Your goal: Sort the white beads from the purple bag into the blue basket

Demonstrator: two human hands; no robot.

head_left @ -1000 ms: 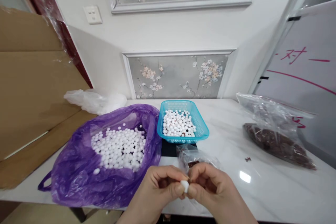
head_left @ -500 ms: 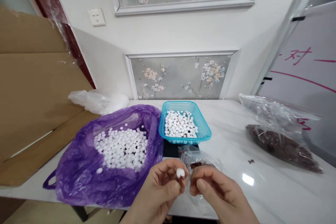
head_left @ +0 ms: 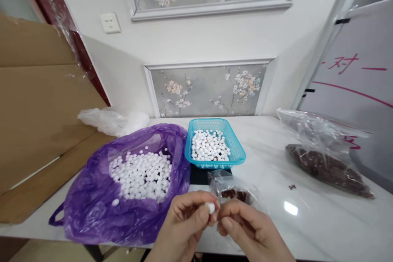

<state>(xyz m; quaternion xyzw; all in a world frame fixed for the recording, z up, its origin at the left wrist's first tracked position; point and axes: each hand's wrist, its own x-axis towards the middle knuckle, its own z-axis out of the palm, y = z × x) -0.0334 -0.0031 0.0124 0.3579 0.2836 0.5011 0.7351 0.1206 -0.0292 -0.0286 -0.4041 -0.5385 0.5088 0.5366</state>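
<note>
My left hand pinches a small white ball between thumb and forefinger at the bottom centre. My right hand is closed just to its right, fingertips touching the ball; what it holds, if anything, is hidden. Right behind both hands lies a small clear bag with a few dark brown pieces. A purple plastic bag full of white balls lies open to the left. A blue basket with more white balls stands on a black scale behind.
A large clear bag of dark brown pieces lies at the right. A crumpled white bag sits at the back left by cardboard sheets. A whiteboard leans at the right. The white table's front edge runs just under my hands.
My hands parted briefly, the left lifting the ball, then came back together. The view shifted slightly.
</note>
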